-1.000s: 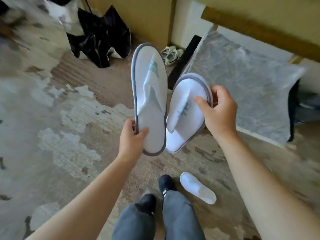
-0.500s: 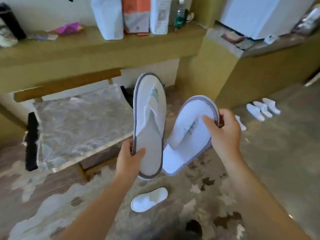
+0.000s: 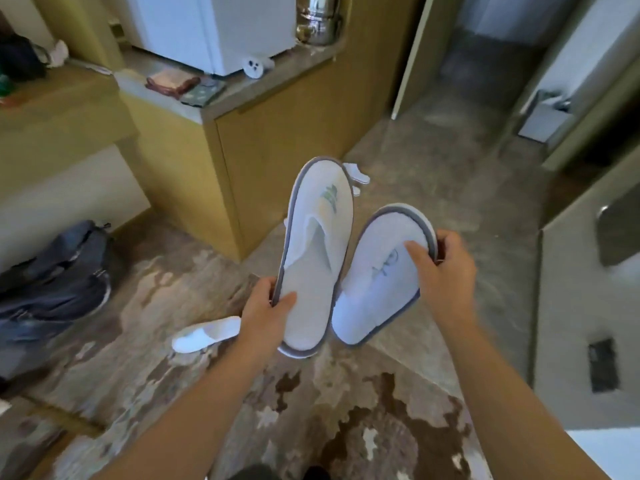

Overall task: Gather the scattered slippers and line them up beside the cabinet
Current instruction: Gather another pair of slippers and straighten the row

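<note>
I hold two white slippers with grey trim in the air in front of me. My left hand [image 3: 265, 303] grips the heel end of the taller slipper [image 3: 317, 244], which stands nearly upright. My right hand [image 3: 441, 268] grips the toe edge of the other slipper [image 3: 374, 292], tilted to the right. A third white slipper [image 3: 204, 334] lies on the patterned carpet just left of my left wrist. More white slippers [image 3: 356, 173] rest on the floor beside the yellow wooden cabinet [image 3: 277, 133], mostly hidden behind the slipper in my left hand.
A dark bag [image 3: 55, 278] lies on the floor at the left. A white fridge [image 3: 221, 26] and a metal kettle [image 3: 318, 20] stand on the cabinet top. A hallway with a small bin [image 3: 545, 119] runs to the upper right. A wall panel [image 3: 588, 306] is close on the right.
My view has swung right from the bench and shelf towards the cabinet and hallway. Both hands keep the same hold on their slippers. The slippers beside the cabinet are now behind the left-hand slipper.
</note>
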Demonstrator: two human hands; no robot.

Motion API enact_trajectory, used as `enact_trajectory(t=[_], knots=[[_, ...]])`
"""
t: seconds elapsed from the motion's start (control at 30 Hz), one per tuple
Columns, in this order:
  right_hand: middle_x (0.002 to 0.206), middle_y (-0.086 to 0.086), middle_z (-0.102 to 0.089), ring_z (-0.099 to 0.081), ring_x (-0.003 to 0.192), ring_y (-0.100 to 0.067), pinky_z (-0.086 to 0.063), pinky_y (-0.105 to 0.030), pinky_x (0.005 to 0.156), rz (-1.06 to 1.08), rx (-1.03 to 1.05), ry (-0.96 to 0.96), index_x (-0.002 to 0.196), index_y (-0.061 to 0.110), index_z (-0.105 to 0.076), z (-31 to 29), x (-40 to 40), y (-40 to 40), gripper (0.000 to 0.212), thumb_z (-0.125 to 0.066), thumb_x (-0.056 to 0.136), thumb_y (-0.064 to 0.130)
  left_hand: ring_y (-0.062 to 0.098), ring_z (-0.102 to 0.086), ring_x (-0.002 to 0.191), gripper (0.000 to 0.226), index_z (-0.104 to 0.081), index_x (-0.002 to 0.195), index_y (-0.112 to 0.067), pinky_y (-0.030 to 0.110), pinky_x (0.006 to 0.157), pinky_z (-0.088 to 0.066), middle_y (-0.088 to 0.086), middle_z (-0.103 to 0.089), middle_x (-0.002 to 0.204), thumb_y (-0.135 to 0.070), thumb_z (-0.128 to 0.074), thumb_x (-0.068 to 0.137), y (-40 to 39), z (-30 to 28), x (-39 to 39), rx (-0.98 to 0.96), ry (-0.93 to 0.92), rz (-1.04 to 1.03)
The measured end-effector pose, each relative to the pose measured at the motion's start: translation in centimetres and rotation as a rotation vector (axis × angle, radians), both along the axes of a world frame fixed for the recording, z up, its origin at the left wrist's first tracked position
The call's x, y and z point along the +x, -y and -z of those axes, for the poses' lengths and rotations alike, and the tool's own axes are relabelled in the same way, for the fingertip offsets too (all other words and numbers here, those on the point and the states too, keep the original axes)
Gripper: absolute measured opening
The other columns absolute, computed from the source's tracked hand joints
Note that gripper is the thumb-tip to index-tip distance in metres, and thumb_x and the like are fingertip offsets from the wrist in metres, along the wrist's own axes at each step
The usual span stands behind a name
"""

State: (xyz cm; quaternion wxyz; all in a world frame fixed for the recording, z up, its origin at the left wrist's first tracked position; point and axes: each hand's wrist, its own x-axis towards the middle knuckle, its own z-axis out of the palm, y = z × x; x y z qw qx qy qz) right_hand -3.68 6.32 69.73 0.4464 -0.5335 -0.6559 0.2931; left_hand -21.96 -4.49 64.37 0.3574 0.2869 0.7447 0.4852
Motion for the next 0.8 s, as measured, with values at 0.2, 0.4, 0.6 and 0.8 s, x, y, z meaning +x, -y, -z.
enact_trajectory(t=[0.2, 0.4, 0.6, 0.8], knots=[[0.062, 0.012, -0.045, -0.043, 0.055, -0.005, -0.034, -0.003, 0.047, 0.121, -0.002, -0.02, 0.082, 0.018, -0.048, 0.6, 3.7, -11.1, 0.015, -0.063, 0.081, 0.018, 0.007, -0.051, 0.078, 0.012, -0.048, 0.098, -0.018, 0.023, 0.058, -0.039, -0.009, -0.054, 0.084, -0.012, -0.049, 0.087, -12.5, 0.1, 2.9, 0.036, 0.033, 0.111], [0.064, 0.013, -0.046, -0.045, 0.056, -0.006, -0.035, -0.001, 0.048, 0.159, 0.004, -0.028, 0.08, 0.019, -0.049, 1.2, 3.5, -25.9, 0.016, -0.064, 0.079, 0.014, 0.023, -0.054, 0.086, 0.014, -0.051, 0.082, -0.021, 0.035, 0.071, -0.045, 0.002, -0.056, 0.085, -0.008, -0.051, 0.086, -28.5, 1.6, 2.4, 0.047, 0.16, 0.147], [0.067, 0.015, -0.05, -0.052, 0.059, 0.01, -0.039, -0.003, 0.05, 0.181, -0.033, -0.013, 0.082, 0.022, -0.049, 0.8, 3.6, -40.4, 0.016, -0.064, 0.08, 0.016, 0.01, -0.052, 0.077, 0.013, -0.051, 0.091, -0.018, 0.023, 0.063, -0.042, -0.007, -0.055, 0.082, -0.007, -0.052, 0.085, -45.0, 0.4, 2.0, 0.069, 0.193, 0.171], [0.07, 0.014, -0.05, -0.049, 0.062, -0.005, -0.039, -0.014, 0.054, 0.229, -0.082, -0.032, 0.086, 0.021, -0.05, 2.1, 5.1, -54.1, 0.013, -0.062, 0.081, 0.02, 0.017, -0.054, 0.087, 0.014, -0.05, 0.098, -0.019, 0.03, 0.073, -0.042, -0.001, -0.057, 0.092, -0.012, -0.053, 0.086, -58.9, 0.9, 2.9, -0.006, 0.182, 0.177]])
